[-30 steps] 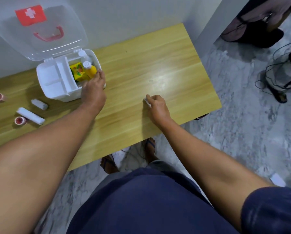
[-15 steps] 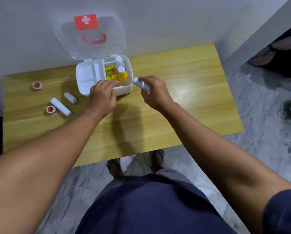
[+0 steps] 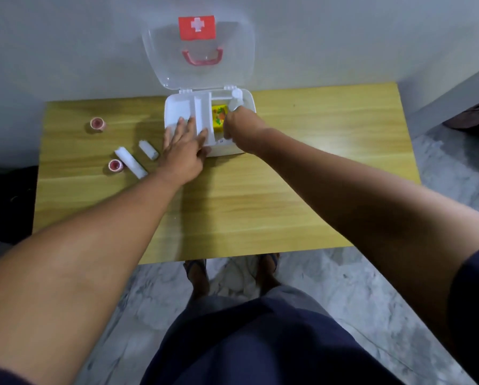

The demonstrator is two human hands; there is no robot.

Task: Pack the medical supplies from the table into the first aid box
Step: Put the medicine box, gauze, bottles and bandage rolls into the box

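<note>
The white first aid box (image 3: 177,107) stands open at the back of the table, its clear lid (image 3: 199,51) leaning against the wall. A yellow packet (image 3: 219,118) and a white bottle (image 3: 236,97) are in its right compartment. My right hand (image 3: 241,129) reaches down into that compartment with its fingers curled around a small white tube, which is almost wholly hidden. My left hand (image 3: 184,145) lies flat, fingers spread, on the box's front left part. To the left on the table are a long gauze roll (image 3: 131,162), a short gauze roll (image 3: 148,149) and two pink tape rolls (image 3: 98,124) (image 3: 115,165).
The wooden table (image 3: 316,162) stands against a grey wall. A dark object (image 3: 8,201) sits on the floor by the table's left end. My feet (image 3: 196,270) show at the near edge on the marble floor.
My right hand has carried the white tube from beside the box down into the right compartment. My left hand has opened and spread over the box's left part.
</note>
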